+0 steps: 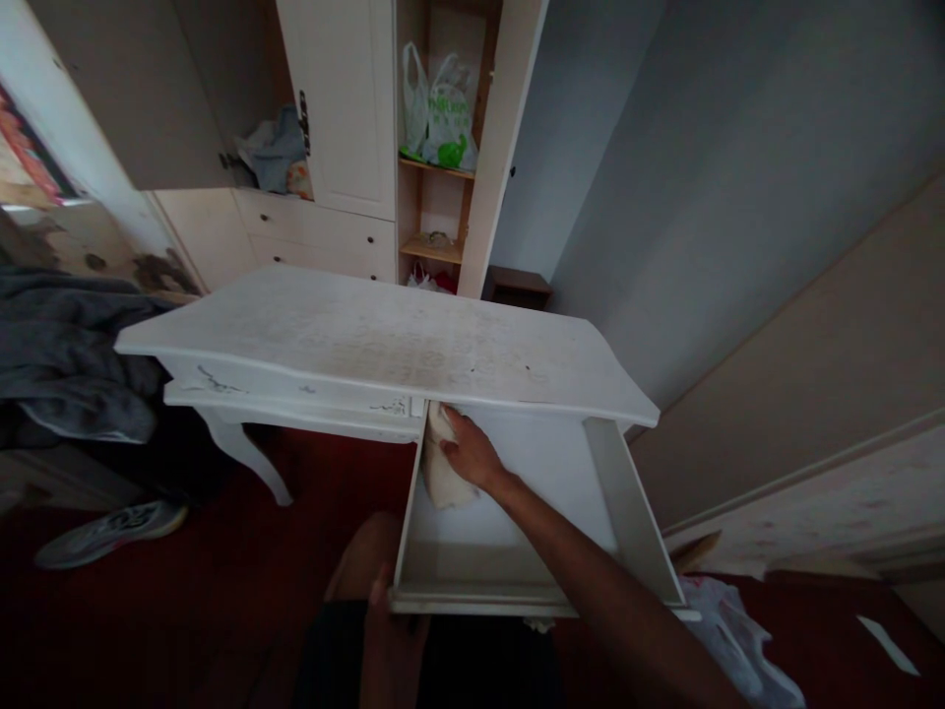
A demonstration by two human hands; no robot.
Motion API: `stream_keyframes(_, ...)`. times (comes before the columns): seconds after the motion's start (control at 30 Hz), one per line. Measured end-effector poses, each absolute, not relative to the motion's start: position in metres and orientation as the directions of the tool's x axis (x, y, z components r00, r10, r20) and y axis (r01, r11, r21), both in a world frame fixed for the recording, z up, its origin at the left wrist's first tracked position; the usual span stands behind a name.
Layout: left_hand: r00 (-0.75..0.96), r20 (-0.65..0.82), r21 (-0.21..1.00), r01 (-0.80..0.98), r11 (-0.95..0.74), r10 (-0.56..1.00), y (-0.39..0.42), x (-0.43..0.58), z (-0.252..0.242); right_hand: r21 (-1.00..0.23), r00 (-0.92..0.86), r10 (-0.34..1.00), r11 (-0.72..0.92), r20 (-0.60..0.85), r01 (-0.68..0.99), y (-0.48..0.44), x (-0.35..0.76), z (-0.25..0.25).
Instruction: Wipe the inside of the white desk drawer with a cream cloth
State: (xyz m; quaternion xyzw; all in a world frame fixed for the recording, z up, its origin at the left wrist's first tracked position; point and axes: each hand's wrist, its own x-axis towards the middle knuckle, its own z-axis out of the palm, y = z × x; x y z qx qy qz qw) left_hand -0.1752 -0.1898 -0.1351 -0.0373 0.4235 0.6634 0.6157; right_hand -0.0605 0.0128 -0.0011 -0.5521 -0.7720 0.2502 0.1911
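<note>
A white desk drawer is pulled far out over my lap. Inside it, my right hand grips a cream cloth against the inner left wall, towards the back. The cloth hangs loosely below my fingers onto the drawer's white floor. My left hand is closed round the front left corner of the drawer, thumb up; its other fingers are mostly hidden beneath. Dark smudges and specks mark the top of the white desk.
Behind the desk stands a white wardrobe with open doors and plastic bags on a shelf. Dark grey clothing lies at left, above a shoe. A clear plastic bag sits on the red floor at right.
</note>
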Motion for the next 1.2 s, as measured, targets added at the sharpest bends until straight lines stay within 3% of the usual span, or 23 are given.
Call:
stream_keyframes(0.07, -0.183, -0.613, 0.45, -0.881, 0.148, 0.769, -0.194, -0.174, -0.142, -0.598, -0.383, 0.924, 0.3, -0.012, 0.743, -0.001, -0.058, 0.0)
stream_keyframes(0.27, -0.134, -0.542, 0.449, -0.881, 0.151, 0.829, -0.199, -0.173, -0.143, -0.626, -0.585, 0.804, 0.4, -0.111, 0.669, -0.055, -0.034, -0.004)
stream_keyframes(0.47, -0.143, -0.528, 0.434, -0.893, 0.121, 0.837, -0.203, -0.167, -0.138, -0.693, -0.843, 0.533, 0.581, -0.073, 0.428, -0.07, -0.012, -0.001)
stream_keyframes(0.6, -0.154, -0.507, 0.426, -0.9, 0.092, 0.848, -0.201, -0.167, -0.127, -0.689, -0.907, 0.401, 0.623, -0.125, 0.37, -0.065, -0.015, 0.005)
stream_keyframes(0.7, -0.162, -0.518, 0.437, -0.894, 0.097, 0.84, -0.201, -0.165, -0.116, -0.653, -0.912, 0.365, 0.647, -0.189, 0.394, -0.059, -0.02, 0.014)
stream_keyframes(0.87, -0.172, -0.524, 0.465, -0.878, 0.111, 0.834, -0.202, -0.161, -0.107, -0.469, -0.881, 0.272, 0.765, -0.386, 0.442, -0.051, -0.02, 0.033)
stream_keyframes(1.07, -0.2, -0.53, 0.488, -0.867, 0.103, 0.824, -0.201, -0.16, -0.109, -0.188, -0.788, 0.402, 0.825, -0.466, 0.533, -0.062, -0.02, 0.038)
stream_keyframes(1.2, -0.222, -0.544, 0.527, -0.841, 0.124, 0.809, -0.202, -0.162, -0.107, -0.069, -0.742, 0.594, 0.764, -0.31, 0.641, -0.064, -0.025, 0.026)
